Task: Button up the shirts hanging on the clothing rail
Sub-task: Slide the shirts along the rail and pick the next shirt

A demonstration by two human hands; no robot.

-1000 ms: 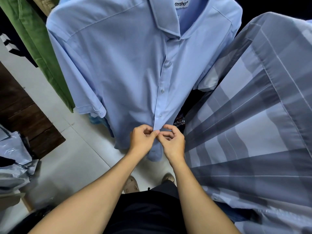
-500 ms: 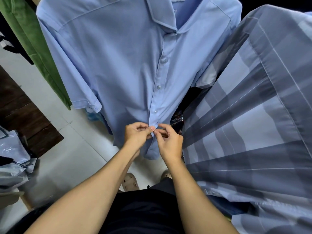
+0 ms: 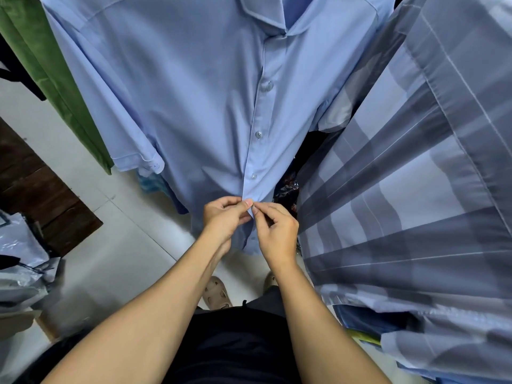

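Low on the front of the light blue shirt [image 3: 194, 92], which hangs facing the camera between a green garment [image 3: 55, 79] on one side and a grey checked shirt [image 3: 415, 176] on the other, both hands meet at the front strip; the left hand [image 3: 224, 220] pinches the cloth edge between thumb and curled fingers, and the right hand [image 3: 277, 231] pinches the facing edge just beside it, fingertips touching; three buttons [image 3: 258, 134] above them look fastened, so my guess is that the work is near the hem; the button being worked is hidden under the fingers, and I cannot tell whether it is through its hole; the likely slip is the small button popping back out if either pinch eases before it is fully through; pulling down too hard could drag the shirt off its hanger, which is out of view; a skipped or mismatched hole would leave the hem uneven; the checked shirt hangs close to the right arm and could snag on it
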